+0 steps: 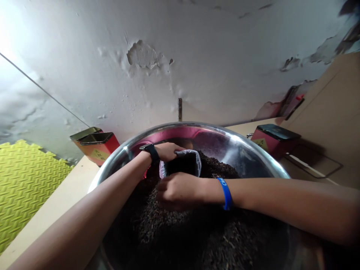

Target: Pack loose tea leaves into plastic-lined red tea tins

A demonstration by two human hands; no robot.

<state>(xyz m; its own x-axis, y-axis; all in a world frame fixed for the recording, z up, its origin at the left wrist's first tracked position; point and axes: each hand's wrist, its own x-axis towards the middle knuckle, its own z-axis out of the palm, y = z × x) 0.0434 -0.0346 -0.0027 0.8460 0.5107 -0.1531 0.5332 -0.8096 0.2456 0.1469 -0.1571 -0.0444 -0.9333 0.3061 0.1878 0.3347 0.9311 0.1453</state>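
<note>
1. A pale desk (pixel 70 187) carries a broad metal bowl (pixel 250 163).
2. Dark, dried leaves (pixel 157 219) lie heaped within the bowl.
3. A plastic-lined container (pixel 198 165) sits among them, mouth exposed.
4. The left hand (pixel 168 152) grips its rim; the right hand (pixel 180 190), fingers curled closed, is at its near side, any contents hidden.

Strong glare at upper left, washing out peeling white plaster wall (pixel 107 82); dimmer rightward. Bright highlights on round shiny steel basin (pixel 253 161). Deep shadow over dark shredded dry leaves (pixel 150 223). Wide-angle stretching, softness toward edges.
</note>
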